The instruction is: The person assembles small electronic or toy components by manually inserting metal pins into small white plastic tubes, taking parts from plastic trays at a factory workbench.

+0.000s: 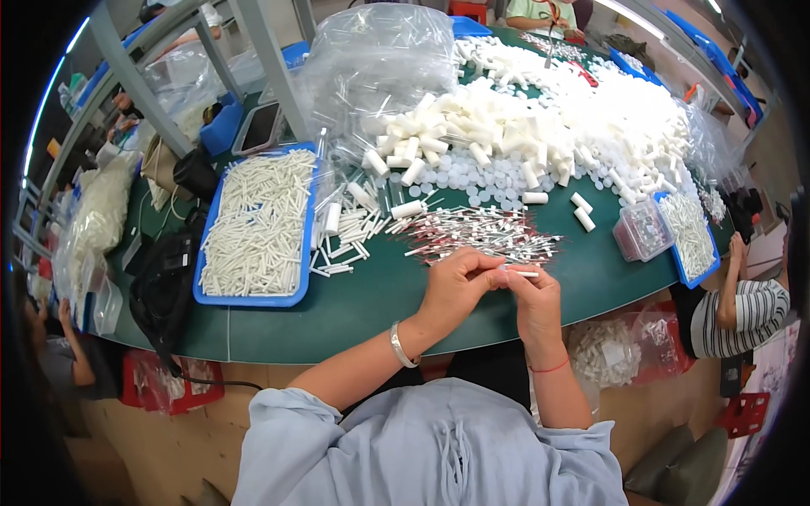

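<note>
My right hand (pixel 537 305) pinches a thin white tube (pixel 525 273) between thumb and fingertips, its end sticking out to the right. Close against it, my left hand (pixel 456 289) is closed in a pinch at the tube's other end; whatever lies in those fingertips is too small to make out. Just beyond both hands spreads a loose heap of small white pieces with thin red leads (pixel 485 236). To its left lie several loose thin white tubes (pixel 342 253), beside a blue-rimmed tray (pixel 307 244) filled with more of them.
Thick white cylinders (pixel 540 126) and translucent discs (pixel 472 181) are piled across the green table (pixel 388 316). A large clear bag (pixel 371 59) stands behind. At right sit a clear plastic box (pixel 643 232) and another blue tray (pixel 690 236). Other people work around the table.
</note>
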{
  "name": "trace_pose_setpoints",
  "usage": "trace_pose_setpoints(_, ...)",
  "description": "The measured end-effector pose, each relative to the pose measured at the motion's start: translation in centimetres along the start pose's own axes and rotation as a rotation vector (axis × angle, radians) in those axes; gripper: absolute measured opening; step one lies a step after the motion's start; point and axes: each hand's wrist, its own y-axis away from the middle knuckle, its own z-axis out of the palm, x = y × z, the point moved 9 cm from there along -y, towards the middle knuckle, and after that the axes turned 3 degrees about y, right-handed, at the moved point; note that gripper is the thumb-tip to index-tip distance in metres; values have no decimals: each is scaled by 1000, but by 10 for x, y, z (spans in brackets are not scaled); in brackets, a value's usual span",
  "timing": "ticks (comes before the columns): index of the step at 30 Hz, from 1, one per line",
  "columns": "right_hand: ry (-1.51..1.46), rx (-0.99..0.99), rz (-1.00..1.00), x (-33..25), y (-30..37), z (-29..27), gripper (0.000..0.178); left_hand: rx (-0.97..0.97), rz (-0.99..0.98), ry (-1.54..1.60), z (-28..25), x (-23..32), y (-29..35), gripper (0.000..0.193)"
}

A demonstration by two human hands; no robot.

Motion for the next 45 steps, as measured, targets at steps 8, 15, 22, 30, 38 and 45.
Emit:
trace_pose_setpoints(8,-10,46,-84,-15,-21,2,12,-1,222,-549,-26,33,-43,25)
trace_pose_setpoints(15,-56,126,-69,-22,-28,-18,11,-40,408,-1435,-96,-3,-82,7)
trace_pose_setpoints(22,152,60,-183,-29,-27,-8,15,147,330,-924,-101,42,-69,25)
trace_pose_setpoints(30,625,-97,-591,-64,-2,50,18,-54,-5,-353,-30,26,-12,35)
trace_pose_setpoints(38,659,-44,-614,-64,9,46,12,-106,-414,292,-22,-16,11,29)
trace_pose_setpoints(45,837,-246,-658,-66,11,47,12,-124,-373,-64,-36,-5,19,30)
